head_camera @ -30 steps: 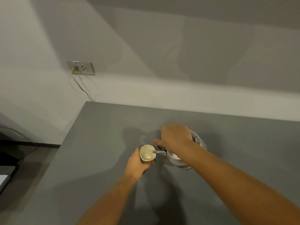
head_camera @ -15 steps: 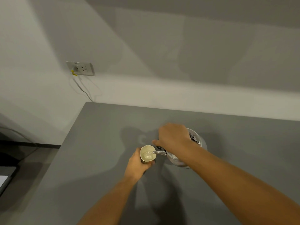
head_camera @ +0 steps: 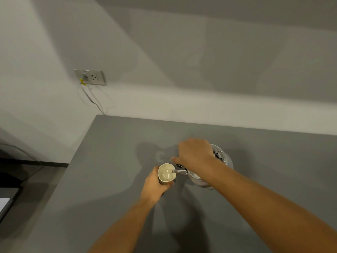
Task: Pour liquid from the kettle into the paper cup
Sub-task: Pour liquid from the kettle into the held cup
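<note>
A cream paper cup [head_camera: 166, 174] is held above the grey table [head_camera: 109, 161], with my left hand [head_camera: 155, 185] wrapped around its side. A small shiny metal kettle [head_camera: 221, 157] is tilted toward it, its thin spout [head_camera: 179, 172] reaching over the cup's rim. My right hand [head_camera: 194, 152] grips the kettle's handle from above and hides most of the lid. Clear liquid shows inside the cup. My right forearm covers the kettle's near side.
A wall socket [head_camera: 90, 77] with a plugged-in cable sits on the white wall at the left. The table's left edge runs diagonally from the back corner. A dark object [head_camera: 7, 201] lies on the floor side at the far left.
The kettle and my right hand have shifted slightly up and left while staying tilted over the cup. The cup and my left hand have held their place.
</note>
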### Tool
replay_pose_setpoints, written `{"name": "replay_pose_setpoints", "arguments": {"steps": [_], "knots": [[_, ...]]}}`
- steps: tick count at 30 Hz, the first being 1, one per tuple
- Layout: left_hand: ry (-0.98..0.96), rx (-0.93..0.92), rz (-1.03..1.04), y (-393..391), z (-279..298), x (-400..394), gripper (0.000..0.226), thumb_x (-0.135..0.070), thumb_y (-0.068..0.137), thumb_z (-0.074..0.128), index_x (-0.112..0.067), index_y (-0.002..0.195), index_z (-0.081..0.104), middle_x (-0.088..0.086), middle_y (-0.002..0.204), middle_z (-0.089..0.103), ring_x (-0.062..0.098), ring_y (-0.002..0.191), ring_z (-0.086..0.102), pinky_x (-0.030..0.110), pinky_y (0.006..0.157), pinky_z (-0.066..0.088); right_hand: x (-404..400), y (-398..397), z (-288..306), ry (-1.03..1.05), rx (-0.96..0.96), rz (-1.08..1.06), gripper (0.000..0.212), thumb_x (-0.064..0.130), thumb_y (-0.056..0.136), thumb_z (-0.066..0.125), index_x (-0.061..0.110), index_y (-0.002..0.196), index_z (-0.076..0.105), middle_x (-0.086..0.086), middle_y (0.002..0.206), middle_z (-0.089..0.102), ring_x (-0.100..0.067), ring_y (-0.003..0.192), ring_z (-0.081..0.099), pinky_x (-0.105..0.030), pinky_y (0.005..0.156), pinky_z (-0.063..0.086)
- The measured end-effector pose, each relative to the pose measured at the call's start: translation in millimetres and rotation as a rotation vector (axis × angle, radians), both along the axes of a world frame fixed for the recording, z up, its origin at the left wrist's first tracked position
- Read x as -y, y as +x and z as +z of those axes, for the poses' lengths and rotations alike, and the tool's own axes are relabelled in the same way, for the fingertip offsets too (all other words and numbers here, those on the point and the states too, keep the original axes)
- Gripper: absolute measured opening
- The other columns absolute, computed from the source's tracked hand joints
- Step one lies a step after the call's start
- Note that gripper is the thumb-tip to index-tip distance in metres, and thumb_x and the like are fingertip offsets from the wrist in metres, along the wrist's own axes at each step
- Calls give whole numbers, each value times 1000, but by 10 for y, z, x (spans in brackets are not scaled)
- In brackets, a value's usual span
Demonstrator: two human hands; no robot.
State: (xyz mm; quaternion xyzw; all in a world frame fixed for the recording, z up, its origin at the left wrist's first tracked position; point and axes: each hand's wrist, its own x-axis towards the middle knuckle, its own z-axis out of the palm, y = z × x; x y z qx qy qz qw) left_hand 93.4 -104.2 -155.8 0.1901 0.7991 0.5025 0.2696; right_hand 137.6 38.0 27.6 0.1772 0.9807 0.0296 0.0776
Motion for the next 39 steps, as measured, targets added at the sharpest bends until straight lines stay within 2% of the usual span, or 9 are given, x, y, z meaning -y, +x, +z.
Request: {"name": "replay_pose_setpoints", "arguments": {"steps": [5, 9, 14, 24, 33, 39], "knots": [[-11, -16, -4, 1, 3, -2, 49, -32, 70, 90, -39, 105, 56, -11, 97, 72, -9, 81, 65, 8, 54, 49, 0, -8, -6, 7, 5, -13, 47, 46, 85, 61, 19, 52, 41, 2, 57, 41, -22, 56, 46, -28, 48, 26], [-14, -20, -6, -2, 3, 1, 50, -32, 70, 90, -40, 105, 55, -12, 97, 72, -10, 83, 64, 7, 55, 49, 1, -17, -12, 9, 3, -16, 47, 44, 86, 61, 19, 51, 41, 2, 56, 42, -17, 48, 38, -26, 45, 23], [-17, -14, -6, -4, 5, -5, 49, -32, 70, 89, -38, 106, 56, -10, 97, 72, -5, 83, 65, 9, 52, 49, 9, -22, -25, 27, 1, -15, 47, 44, 85, 62, 18, 51, 43, 2, 56, 44, -15, 46, 37, -26, 45, 23], [-15, -13, 2, 6, 15, -8, 48, -34, 69, 90, -45, 98, 54, -13, 94, 71, -11, 81, 64, 7, 50, 47, 31, -53, -44, 47, 13, -13, 45, 42, 84, 62, 18, 52, 42, 2, 56, 42, -15, 46, 35, -26, 45, 21], [-29, -25, -2, -5, -16, -5, 51, -33, 69, 90, -41, 105, 55, -13, 98, 72, -13, 85, 62, 5, 56, 47, 35, -63, -45, 52, 21, -8, 46, 43, 85, 62, 20, 52, 39, 2, 56, 39, -15, 46, 33, -26, 44, 20], [-30, -26, -2, -7, -33, -10, 50, -31, 69, 90, -43, 101, 54, -11, 97, 72, -10, 83, 64, 8, 54, 48, 28, -32, -52, 48, 3, 1, 46, 42, 85, 62, 19, 52, 39, 2, 55, 40, -19, 50, 40, -26, 45, 20]]}}
